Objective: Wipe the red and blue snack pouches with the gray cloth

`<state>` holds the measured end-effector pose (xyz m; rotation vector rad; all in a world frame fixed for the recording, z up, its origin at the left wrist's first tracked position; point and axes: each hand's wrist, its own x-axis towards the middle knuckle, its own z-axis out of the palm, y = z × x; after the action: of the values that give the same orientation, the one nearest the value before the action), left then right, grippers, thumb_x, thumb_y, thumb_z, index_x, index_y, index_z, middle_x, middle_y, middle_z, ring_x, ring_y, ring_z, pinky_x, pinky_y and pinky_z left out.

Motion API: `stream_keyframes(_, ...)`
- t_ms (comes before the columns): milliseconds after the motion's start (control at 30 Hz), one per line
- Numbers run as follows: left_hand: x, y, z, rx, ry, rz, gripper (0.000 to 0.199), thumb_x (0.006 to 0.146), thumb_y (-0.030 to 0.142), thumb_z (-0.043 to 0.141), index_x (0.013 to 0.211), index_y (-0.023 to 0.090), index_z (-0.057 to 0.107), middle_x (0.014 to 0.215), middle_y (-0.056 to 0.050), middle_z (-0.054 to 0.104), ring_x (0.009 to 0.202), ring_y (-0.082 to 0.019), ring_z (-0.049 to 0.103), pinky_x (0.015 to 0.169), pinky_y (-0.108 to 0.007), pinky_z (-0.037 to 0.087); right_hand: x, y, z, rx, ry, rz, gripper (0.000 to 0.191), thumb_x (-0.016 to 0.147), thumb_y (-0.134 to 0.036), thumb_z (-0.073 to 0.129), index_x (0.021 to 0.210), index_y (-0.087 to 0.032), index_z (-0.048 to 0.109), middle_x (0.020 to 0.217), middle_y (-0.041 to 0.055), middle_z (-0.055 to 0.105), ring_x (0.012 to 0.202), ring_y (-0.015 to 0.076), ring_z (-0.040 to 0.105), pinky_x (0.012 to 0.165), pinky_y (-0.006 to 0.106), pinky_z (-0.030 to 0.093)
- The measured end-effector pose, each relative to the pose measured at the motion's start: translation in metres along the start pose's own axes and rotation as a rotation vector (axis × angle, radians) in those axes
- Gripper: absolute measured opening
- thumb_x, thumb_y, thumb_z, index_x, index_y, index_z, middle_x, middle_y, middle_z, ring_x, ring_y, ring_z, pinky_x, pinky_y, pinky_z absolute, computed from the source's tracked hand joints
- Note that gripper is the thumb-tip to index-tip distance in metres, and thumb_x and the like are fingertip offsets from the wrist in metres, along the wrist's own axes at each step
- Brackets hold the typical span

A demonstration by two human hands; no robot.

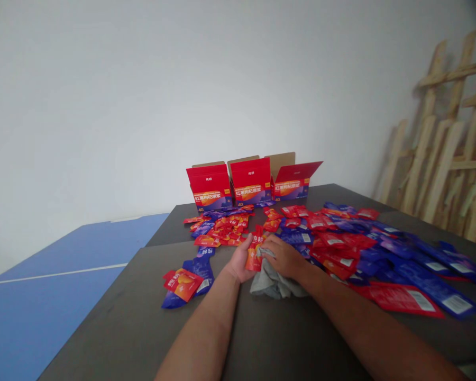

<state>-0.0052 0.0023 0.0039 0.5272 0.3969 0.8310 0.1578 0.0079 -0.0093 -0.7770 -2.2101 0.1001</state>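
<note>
Near the middle of the dark table, my left hand is closed on the side of a red pouch with an orange print, held upright. My right hand grips a grey cloth and presses it against the pouch's right side. The cloth's loose end hangs down onto the table. To the left, another red pouch lies on top of blue pouches. Behind my hands is a pile of red and blue pouches, and a larger heap spreads out to the right.
Three red cartons stand in a row at the back with flaps up: a left one, a middle one and a right one. A blue table with a white line is at the left. Wooden frames lean against the right wall.
</note>
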Motion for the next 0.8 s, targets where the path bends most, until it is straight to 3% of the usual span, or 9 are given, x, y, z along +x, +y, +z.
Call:
stream_keyframes(100, 0.0, -0.004, 0.0, 0.012, -0.016, -0.054, 0.048, 0.088, 0.05, 0.046, 0.113, 0.012, 0.06, 0.093, -0.014, 0.069, 0.089, -0.024, 0.066, 0.083, -0.036, 0.049, 0.001, 0.007, 0.001, -0.067, 0.11, 0.126, 0.014, 0.085, -0.022, 0.053, 0.097, -0.017, 0.058, 0.098, 0.0081, 0.057, 0.094, 0.0201, 0.056, 0.085, 0.035, 0.049)
stream_keyframes(233, -0.001, -0.005, 0.001, 0.031, -0.053, -0.063, 0.042, 0.089, 0.044, 0.047, 0.114, 0.013, 0.06, 0.097, -0.013, 0.069, 0.095, -0.025, 0.065, 0.089, -0.037, 0.047, 0.002, 0.009, 0.001, -0.119, 0.155, 0.257, 0.007, 0.085, -0.025, 0.052, 0.086, -0.019, 0.056, 0.088, 0.0043, 0.056, 0.085, 0.0184, 0.056, 0.077, 0.031, 0.047)
stream_keyframes(433, -0.001, -0.004, -0.001, 0.032, -0.054, -0.075, 0.042, 0.089, 0.043, 0.047, 0.115, 0.012, 0.059, 0.097, -0.013, 0.069, 0.096, -0.025, 0.065, 0.09, -0.038, 0.047, 0.003, 0.007, 0.001, -0.152, 0.206, 0.302, 0.006, 0.084, -0.024, 0.052, 0.085, -0.02, 0.055, 0.086, 0.0045, 0.057, 0.083, 0.019, 0.056, 0.074, 0.031, 0.046)
stream_keyframes(600, 0.001, -0.004, -0.003, 0.018, 0.012, -0.034, 0.043, 0.089, 0.043, 0.048, 0.116, 0.011, 0.058, 0.098, -0.014, 0.069, 0.096, -0.025, 0.065, 0.09, -0.037, 0.047, 0.004, 0.011, -0.002, -0.186, 0.273, 0.352, 0.011, 0.085, -0.027, 0.051, 0.089, -0.018, 0.056, 0.087, 0.0065, 0.057, 0.083, 0.0207, 0.056, 0.076, 0.033, 0.047)
stream_keyframes(700, 0.003, -0.001, -0.005, -0.01, 0.043, 0.008, 0.046, 0.088, 0.045, 0.048, 0.115, 0.01, 0.058, 0.098, -0.014, 0.069, 0.094, -0.025, 0.066, 0.088, -0.036, 0.047, 0.005, 0.006, -0.006, -0.162, 0.28, 0.314, 0.012, 0.086, -0.028, 0.052, 0.09, -0.018, 0.056, 0.086, 0.0066, 0.057, 0.084, 0.0205, 0.056, 0.077, 0.033, 0.047)
stream_keyframes(800, 0.005, 0.003, -0.008, -0.048, 0.041, 0.079, 0.047, 0.087, 0.047, 0.048, 0.117, 0.012, 0.058, 0.098, -0.012, 0.069, 0.092, -0.024, 0.066, 0.085, -0.036, 0.048, 0.003, -0.006, -0.006, -0.071, 0.148, 0.137, 0.014, 0.086, -0.028, 0.053, 0.095, -0.018, 0.058, 0.091, 0.0066, 0.059, 0.087, 0.0192, 0.057, 0.08, 0.033, 0.048)
